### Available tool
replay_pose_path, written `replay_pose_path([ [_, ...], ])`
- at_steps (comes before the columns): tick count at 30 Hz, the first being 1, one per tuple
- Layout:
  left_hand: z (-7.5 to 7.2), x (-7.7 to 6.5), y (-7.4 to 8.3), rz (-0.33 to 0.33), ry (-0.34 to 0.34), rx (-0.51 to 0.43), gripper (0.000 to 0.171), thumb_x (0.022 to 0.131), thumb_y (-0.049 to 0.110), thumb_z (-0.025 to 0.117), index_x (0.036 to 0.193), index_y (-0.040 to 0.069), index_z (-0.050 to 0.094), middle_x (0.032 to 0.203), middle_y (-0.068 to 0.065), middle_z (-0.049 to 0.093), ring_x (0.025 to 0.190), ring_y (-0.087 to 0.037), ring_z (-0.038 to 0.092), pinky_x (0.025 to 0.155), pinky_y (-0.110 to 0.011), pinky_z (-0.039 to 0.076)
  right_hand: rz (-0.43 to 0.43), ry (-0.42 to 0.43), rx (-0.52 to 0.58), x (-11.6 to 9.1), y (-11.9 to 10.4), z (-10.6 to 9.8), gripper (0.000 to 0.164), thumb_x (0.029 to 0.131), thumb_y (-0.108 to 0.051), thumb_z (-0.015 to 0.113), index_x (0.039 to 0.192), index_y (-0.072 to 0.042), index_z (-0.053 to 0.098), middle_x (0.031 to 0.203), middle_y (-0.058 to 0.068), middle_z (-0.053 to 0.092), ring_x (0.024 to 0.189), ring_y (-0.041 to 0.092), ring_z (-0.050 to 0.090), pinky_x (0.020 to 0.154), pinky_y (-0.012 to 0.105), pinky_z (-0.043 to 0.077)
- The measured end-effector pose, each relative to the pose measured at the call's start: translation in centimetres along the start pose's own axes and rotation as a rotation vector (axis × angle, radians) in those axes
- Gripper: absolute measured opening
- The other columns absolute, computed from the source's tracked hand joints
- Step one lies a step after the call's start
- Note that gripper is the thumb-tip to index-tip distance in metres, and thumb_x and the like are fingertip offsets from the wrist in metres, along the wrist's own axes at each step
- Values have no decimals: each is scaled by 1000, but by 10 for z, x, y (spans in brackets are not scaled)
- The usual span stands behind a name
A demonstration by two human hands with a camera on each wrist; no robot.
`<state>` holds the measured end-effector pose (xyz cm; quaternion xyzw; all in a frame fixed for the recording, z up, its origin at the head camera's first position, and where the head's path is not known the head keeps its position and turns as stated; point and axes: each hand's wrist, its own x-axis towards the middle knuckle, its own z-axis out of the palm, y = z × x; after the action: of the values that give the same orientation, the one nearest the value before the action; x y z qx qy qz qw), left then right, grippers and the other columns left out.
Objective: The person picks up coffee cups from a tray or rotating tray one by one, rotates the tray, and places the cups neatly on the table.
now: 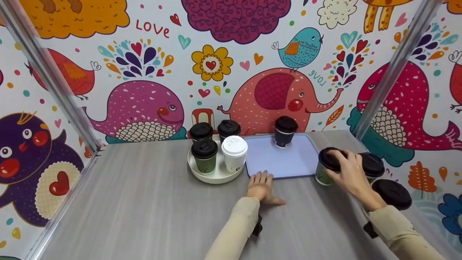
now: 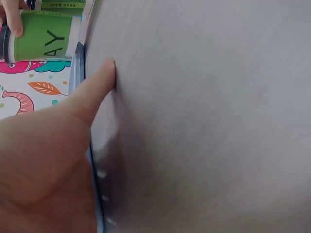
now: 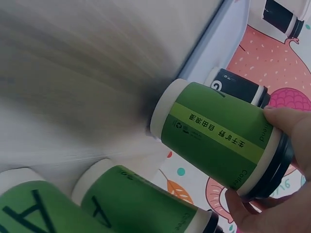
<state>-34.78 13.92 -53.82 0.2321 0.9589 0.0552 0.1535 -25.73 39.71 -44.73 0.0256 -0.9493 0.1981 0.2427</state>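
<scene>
My right hand (image 1: 352,175) grips a green paper coffee cup (image 1: 323,176) by its black lid, thumb and fingers around the rim. The cup is beside the right front corner of a lilac tray (image 1: 265,164); whether its base touches the table I cannot tell. In the right wrist view the cup's green side (image 3: 214,133) shows a yellow-green printed band. My left hand (image 1: 261,189) rests at the tray's front edge with straight fingers and the thumb spread out on the table. A dark cup (image 1: 283,139) with a black lid stands at the back of the tray.
Two more green cups stand to the right, their black lids (image 1: 392,194) partly behind my right hand and forearm. Left of the tray, a round cream plate (image 1: 213,179) holds several lidded cups, including a white one (image 1: 234,153). Patterned walls (image 1: 144,104) enclose the table (image 1: 144,202).
</scene>
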Motion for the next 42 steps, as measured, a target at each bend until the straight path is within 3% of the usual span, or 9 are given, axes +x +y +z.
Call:
replay_pose_path([
  [7, -1, -1, -1, -1, -13, -3, 112, 79, 81, 67, 165, 25, 21, 176, 0, 17, 163, -23, 16, 134, -39, 13, -16, 10, -22, -9, 3, 0, 54, 82, -14, 84, 131, -7, 62, 134, 39, 53, 118, 57, 43, 95, 71, 34],
  [15, 2, 2, 0, 7, 6, 2, 112, 79, 80, 69, 164, 23, 24, 175, -2, 20, 163, -23, 19, 134, -40, 16, -36, 68, -87, -15, 7, 8, 54, 78, -15, 87, 127, -9, 64, 129, 39, 58, 115, 58, 48, 85, 64, 31],
  [33, 4, 3, -3, 8, 19, -10, 112, 78, 81, 69, 164, 25, 25, 175, -1, 20, 163, -23, 19, 134, -40, 14, 6, 54, -129, -14, 13, 12, 56, 81, -18, 84, 131, -8, 60, 137, 41, 52, 124, 59, 43, 93, 71, 25],
  [42, 3, 4, -2, 7, 2, -26, 112, 78, 79, 70, 164, 26, 24, 175, 0, 18, 163, -23, 17, 134, -40, 13, 3, 97, -143, -15, 16, 14, 56, 80, -21, 83, 126, -2, 57, 131, 37, 56, 124, 57, 42, 95, 72, 24],
])
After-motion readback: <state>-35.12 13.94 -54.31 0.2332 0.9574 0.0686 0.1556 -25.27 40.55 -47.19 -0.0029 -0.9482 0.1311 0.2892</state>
